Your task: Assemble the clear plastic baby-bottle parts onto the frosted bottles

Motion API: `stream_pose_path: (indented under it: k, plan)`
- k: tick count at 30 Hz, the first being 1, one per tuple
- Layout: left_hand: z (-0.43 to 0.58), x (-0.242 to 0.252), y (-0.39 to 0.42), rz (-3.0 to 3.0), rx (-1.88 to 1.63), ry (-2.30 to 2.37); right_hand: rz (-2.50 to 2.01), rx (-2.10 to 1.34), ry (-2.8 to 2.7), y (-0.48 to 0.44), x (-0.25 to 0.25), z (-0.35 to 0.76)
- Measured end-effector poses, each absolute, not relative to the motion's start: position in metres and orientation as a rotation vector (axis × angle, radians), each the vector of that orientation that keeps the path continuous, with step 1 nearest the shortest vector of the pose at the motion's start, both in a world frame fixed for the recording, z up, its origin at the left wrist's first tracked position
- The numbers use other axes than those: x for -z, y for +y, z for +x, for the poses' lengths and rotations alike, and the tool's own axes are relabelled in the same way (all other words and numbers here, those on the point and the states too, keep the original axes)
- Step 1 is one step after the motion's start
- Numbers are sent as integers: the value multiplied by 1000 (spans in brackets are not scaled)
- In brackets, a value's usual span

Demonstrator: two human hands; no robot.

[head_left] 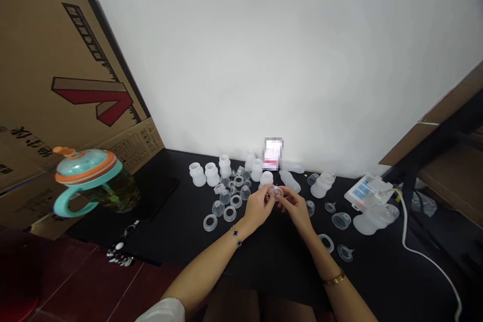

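Observation:
My left hand and my right hand meet over the table, both with fingers closed on one small clear round bottle piece; its exact shape is partly covered by the fingertips. Just behind them stands a white baby bottle. Left of my hands lie several clear collar rings and clear domed caps. A clear bottle nipple and a ring lie near my right forearm. Another domed cap is farther right.
Several white bottles line the back left of the black table. A blurred phone screen leans on the wall. At right are a white device with a cable and a lying bottle. A teal-lidded jug stands left.

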State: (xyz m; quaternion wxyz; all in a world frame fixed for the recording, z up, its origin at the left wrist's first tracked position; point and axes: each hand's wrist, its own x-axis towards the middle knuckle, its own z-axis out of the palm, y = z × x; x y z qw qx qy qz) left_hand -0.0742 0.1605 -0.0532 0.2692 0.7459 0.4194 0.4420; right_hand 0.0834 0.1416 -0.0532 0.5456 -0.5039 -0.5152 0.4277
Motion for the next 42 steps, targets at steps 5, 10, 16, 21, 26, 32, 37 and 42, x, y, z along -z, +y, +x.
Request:
stream_pose_path:
  k: [5,10,16,21,26,32,37,42]
  plan:
    - [-73,55,160,2021,-1191,1103,-1188,-1053,-1181,142,53,84]
    - [-72,54,159,2031,-1185,1088,-1176,-1094,-1155,143,53,86]
    - [-73,50,158,1979,-1171,1105,-1163,-1099,-1176,144,56,86]
    - [-74,49,159,1903,-1140,1100,-1185,-1079,-1210,145,60,86]
    - [-74,53,161,1811,-1160,1052,-1174,-1077,-1233,145,60,84]
    - [-73,51,161,1807,-1159,1044,-1135,-1051,-1211,142,58,81]
    - [-73,51,161,1815,-1151,1046,-1150,-1035,-1213,141,57,81]
    - [-73,53,161,1816,-1149,1042,-1163,-1019,-1219,141,57,80]
